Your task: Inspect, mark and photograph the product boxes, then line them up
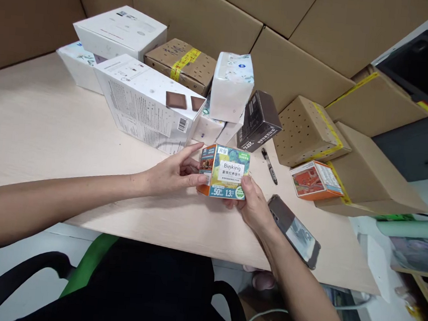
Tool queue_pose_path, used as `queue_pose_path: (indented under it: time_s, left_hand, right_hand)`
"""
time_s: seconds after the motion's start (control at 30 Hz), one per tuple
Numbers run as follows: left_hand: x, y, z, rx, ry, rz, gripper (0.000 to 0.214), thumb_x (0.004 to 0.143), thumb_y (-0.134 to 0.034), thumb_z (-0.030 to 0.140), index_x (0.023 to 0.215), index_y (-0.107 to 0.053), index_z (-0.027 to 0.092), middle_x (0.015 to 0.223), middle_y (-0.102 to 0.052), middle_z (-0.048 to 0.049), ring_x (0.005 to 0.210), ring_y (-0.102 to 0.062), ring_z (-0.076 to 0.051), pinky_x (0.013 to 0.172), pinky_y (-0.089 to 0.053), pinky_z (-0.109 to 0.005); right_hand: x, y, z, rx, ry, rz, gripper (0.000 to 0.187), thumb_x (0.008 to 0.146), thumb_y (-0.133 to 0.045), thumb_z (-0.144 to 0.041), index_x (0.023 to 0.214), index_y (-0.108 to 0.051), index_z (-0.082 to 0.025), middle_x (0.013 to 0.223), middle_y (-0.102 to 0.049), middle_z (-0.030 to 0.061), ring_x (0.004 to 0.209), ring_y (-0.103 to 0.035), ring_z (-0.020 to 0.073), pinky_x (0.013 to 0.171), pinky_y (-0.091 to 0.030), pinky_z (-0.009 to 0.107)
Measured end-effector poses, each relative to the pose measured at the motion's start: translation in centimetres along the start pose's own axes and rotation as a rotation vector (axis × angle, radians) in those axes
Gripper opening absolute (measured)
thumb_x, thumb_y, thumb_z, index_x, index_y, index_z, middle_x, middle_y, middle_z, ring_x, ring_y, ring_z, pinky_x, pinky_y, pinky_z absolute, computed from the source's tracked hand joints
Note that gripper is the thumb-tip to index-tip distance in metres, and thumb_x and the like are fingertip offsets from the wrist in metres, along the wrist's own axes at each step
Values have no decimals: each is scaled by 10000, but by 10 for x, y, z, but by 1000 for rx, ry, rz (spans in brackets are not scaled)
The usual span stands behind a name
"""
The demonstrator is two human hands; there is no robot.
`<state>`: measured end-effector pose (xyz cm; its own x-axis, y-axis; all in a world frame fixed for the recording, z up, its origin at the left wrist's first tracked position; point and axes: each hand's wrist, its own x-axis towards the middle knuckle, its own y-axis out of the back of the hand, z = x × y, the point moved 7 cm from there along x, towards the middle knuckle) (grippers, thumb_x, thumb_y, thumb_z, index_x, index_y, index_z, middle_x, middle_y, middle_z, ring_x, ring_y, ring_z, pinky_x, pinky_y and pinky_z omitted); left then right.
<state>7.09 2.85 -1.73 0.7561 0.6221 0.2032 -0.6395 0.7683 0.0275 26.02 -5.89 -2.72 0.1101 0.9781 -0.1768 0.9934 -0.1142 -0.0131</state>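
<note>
A small printed carton marked "Binking" (224, 172), glossy cardboard with orange sides and a teal-and-white front, sits upright between both hands near the front edge of the pale wood-grain table (33, 129). The left hand (173, 173) presses its side, thumb and fingers curled onto the orange face, index finger stretched along the top edge. The right hand (254, 206) cups it from below and right, thumb on the lower front corner. Each grip is closed on the carton, which tilts slightly toward the camera.

Just right of the right wrist lies a dark, flat phone (293, 231), shiny and rounded at the corners. A black pen (269, 166) lies behind it. A second orange carton (315, 180) rests against a perforated brown cardboard box with yellow tape (306, 131). A matte white box with fine print (147, 103) stands behind the left hand.
</note>
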Motion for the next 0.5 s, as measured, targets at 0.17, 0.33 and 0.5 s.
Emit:
queue_pose_path:
  time_s: [0.17,0.33,0.5]
  left_hand:
    - [0,-15,15,95,-35,-118,1080,847,-824,310,1673,-129,317,1343,-645,-143,905,-705,-170,782,-615,-331]
    - [-2,-8,16,329,-159,-26,960,861,-807,374,1651,-270,276,1210,-654,-107,892,-658,-184,792,-605,-358]
    - [-9,-6,31,615,-406,13,691,943,-732,387,1566,-446,300,1100,-634,-71,951,-616,-181,858,-588,-341]
  right_hand:
    - [1,1,3,-25,-73,65,615,899,-517,-792,991,-699,-212,725,-705,49,587,-652,185,500,-510,297]
    - [1,8,4,-111,-21,116,621,902,-526,-791,824,-680,-194,522,-597,-8,398,-470,106,388,-344,240]
    - [4,10,6,-20,-34,133,480,880,-632,-680,979,-651,-211,529,-582,-48,403,-488,106,371,-324,216]
